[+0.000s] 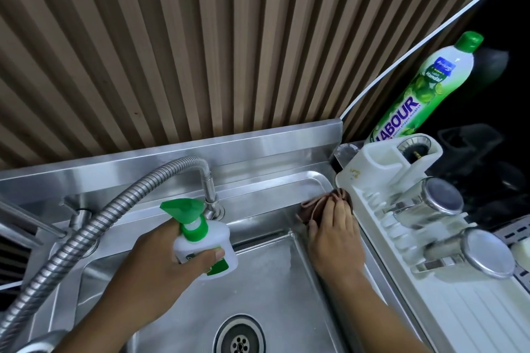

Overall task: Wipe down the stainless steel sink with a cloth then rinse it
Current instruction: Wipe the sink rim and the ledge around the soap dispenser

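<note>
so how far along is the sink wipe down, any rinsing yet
Nothing looks plainly finished. In hand: the right hand presses the brown cloth on the back right corner of the sink, and the left hand grips the spray bottle above it. Left: wiping the rest, then rinsing; no running water shows.

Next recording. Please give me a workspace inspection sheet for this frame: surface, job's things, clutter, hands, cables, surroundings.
Surface: stainless sink, drain uncovered, no running water seen.
Job's things: brown cloth at the sink's back right corner; spray bottle over the basin.
Clutter: white rack beside the sink holds two cups on their sides and a strainer; dish soap bottle stands behind it.
Hands: left hand grips the spray bottle; right hand presses on the cloth.
Cables: white cord or trim along the wall, cannot tell which; metal tap hose at left.
Surroundings: slatted wall behind; dark at right.
</note>
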